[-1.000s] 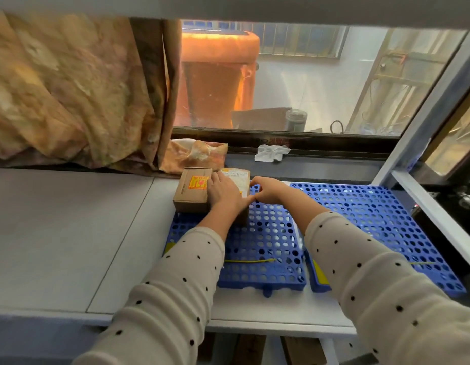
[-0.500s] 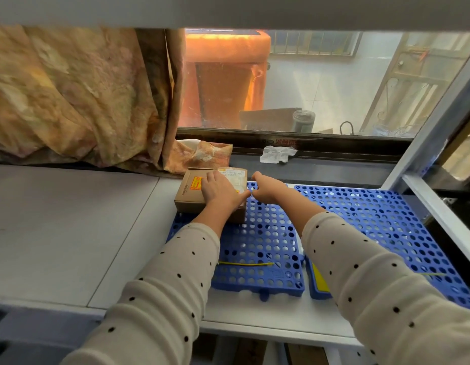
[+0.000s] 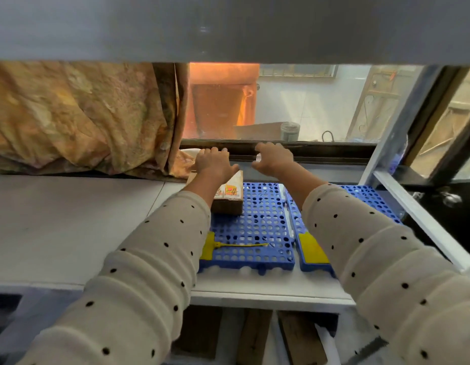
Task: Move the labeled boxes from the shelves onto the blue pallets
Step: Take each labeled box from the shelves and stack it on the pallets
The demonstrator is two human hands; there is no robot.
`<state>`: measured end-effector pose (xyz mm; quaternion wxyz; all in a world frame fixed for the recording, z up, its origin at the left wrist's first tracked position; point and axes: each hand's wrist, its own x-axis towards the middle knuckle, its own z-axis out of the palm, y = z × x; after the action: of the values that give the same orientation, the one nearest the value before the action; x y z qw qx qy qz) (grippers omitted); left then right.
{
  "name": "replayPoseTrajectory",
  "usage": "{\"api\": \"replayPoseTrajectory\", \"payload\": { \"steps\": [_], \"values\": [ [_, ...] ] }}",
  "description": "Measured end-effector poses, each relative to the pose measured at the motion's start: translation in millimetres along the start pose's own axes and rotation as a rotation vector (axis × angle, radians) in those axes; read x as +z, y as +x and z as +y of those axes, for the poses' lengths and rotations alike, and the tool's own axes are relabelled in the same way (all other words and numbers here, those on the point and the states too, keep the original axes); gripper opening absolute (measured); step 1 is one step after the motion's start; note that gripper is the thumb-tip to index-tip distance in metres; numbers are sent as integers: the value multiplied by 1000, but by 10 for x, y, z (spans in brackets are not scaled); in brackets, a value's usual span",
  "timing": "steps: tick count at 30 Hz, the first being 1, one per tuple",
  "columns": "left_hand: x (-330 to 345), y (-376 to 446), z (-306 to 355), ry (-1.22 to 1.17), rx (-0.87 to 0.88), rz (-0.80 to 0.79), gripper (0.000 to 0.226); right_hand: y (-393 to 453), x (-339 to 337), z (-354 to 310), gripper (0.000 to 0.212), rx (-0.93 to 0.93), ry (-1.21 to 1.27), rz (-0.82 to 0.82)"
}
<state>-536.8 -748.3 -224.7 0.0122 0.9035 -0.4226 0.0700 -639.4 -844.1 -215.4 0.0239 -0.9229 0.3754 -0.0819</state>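
Here the box point(image 3: 228, 197) lies under the left hand point(image 3: 214, 164), both grips loose, the right hand point(image 3: 273, 159) empty.

White shelf point(image 3: 70, 227) spans scene, seam running near-to-far left of centre. Two blue pallets point(image 3: 257, 233) lie side by side on right part, just beside each other; right pallet point(image 3: 365, 196) partly hidden by sleeve. Folds of curtain point(image 3: 78, 114) rest on far left edge. Cardboard box point(image 3: 228, 201) sits on left pallet's far-left corner.
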Motion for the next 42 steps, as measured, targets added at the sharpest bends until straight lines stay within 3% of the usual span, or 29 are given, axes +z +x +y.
{"api": "replayPoseTrajectory", "payload": {
  "steps": [5, 13, 18, 27, 37, 42],
  "values": [
    [-307, -484, -143, -12, 96, 79, 63, -593, -316, -203, 49, 57, -30, 121],
    [-787, -1411, -437, -67, 174, 194, 67, -1655, -885, -594, 65, 119, -77, 166],
    [-1038, -2028, -615, -77, 174, 215, 69, -2338, -1172, -693, 72, 147, -91, 191],
    [-1582, -2888, -676, -129, 138, 303, 58, -3137, -1648, -976, 65, 67, -126, 273],
    [-1791, -3675, -701, 35, 93, 267, 68, -3853, -1700, -986, 54, 40, -166, 224],
    [-1775, -3956, -885, 78, 89, 284, 63, -4089, -1732, -1183, 55, 46, -167, 207]
  ]
}}
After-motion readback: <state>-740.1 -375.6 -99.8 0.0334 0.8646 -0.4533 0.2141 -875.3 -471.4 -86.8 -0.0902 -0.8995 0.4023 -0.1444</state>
